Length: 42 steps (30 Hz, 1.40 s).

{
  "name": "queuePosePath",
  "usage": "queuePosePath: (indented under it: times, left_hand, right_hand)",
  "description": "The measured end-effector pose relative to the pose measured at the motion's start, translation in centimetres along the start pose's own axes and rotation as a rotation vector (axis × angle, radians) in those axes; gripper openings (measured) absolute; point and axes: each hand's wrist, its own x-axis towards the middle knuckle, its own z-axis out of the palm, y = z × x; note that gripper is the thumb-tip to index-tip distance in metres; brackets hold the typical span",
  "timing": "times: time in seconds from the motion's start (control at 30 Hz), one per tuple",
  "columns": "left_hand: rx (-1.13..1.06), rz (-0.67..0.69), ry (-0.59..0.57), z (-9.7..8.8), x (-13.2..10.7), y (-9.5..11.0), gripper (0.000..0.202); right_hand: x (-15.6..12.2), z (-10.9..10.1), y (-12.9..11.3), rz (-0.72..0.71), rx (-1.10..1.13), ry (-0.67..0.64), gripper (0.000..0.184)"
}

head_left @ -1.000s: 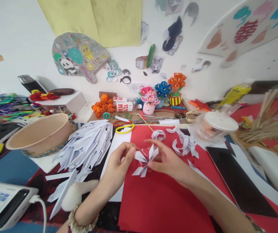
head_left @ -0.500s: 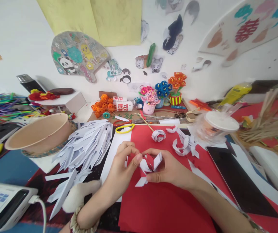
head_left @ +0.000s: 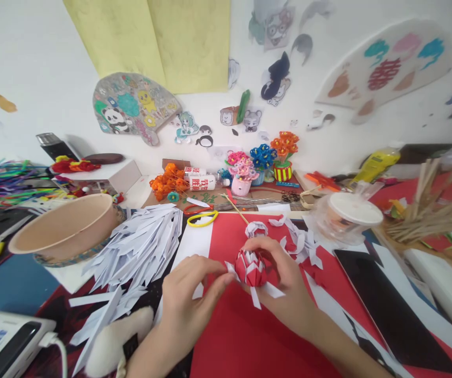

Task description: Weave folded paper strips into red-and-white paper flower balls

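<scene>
A folded red-and-white paper flower [head_left: 250, 266] rests in my right hand [head_left: 285, 283], whose fingers curve round its far and right sides. Several white paper ends stick out from its base. My left hand [head_left: 198, 294] pinches one of these white strips [head_left: 230, 270] at the flower's left side between thumb and forefinger. Below both hands lies red paper [head_left: 242, 336]. Just behind the flower is a white paper flower [head_left: 256, 229] on a thin stick, partly hidden by my right hand.
A pile of folded white paper strips [head_left: 143, 241] lies on the left, beside a beige bowl [head_left: 64, 226]. Yellow-handled scissors [head_left: 202, 218] lie behind my hands. On the right are curled paper scraps [head_left: 302, 241], a black tablet [head_left: 391, 310] and a lidded white cup [head_left: 354, 210].
The paper flower has turned in my right hand, so its red-and-white top now faces up. My left hand has shifted down and left, from the flower to a strip end. The view has tilted up slightly.
</scene>
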Motion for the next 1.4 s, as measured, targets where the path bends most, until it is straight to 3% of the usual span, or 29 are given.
queuePosePath:
  times: [0.2, 0.3, 0.4, 0.47, 0.57, 0.73, 0.83, 1.1, 1.27, 1.4]
  left_hand:
    - [-0.116, -0.188, -0.105, 0.4, 0.1, 0.0, 0.012]
    - [-0.189, -0.298, -0.132, 0.4, 0.3, -0.1, 0.016]
    - [-0.243, -0.322, -0.131, 0.4, 0.4, -0.1, 0.015]
    - [-0.238, -0.302, -0.099, 0.3, 0.4, -0.2, 0.014]
    - [-0.195, -0.258, -0.03, 0.1, 0.4, -0.3, 0.013]
    - [-0.22, -0.284, 0.004, 0.1, 0.4, -0.9, 0.014]
    - [-0.294, -0.341, -0.011, 0.1, 0.6, -1.2, 0.016]
    - [-0.445, -0.464, -0.05, 0.0, 0.9, -1.6, 0.02]
    - [-0.418, -0.411, -0.038, 0.0, 0.8, -1.7, 0.019]
    - [-0.337, -0.335, -0.022, 0.1, 0.5, -1.7, 0.016]
  right_hand:
    - [0.0, -0.4, 0.3, -0.242, -0.186, 0.049, 0.043]
    - [0.0, -0.5, 0.7, -0.289, -0.213, 0.03, 0.05]
    - [0.2, -0.4, 1.0, -0.287, -0.214, 0.058, 0.049]
    - [0.3, -0.4, 1.2, -0.234, -0.203, 0.127, 0.044]
    - [0.7, -0.7, 1.5, -0.014, -0.081, 0.194, 0.041]
    - [1.4, -1.8, 1.5, 0.42, 0.561, -0.045, 0.044]
    - [1.5, -2.1, 1.3, 0.579, 0.815, -0.167, 0.053]
    - [1.3, -1.5, 1.4, 0.648, 0.912, -0.14, 0.052]
    - [1.3, -1.4, 1.8, 0.662, 0.97, -0.116, 0.047]
    - [1.3, -1.3, 1.6, 0.661, 0.972, -0.132, 0.052]
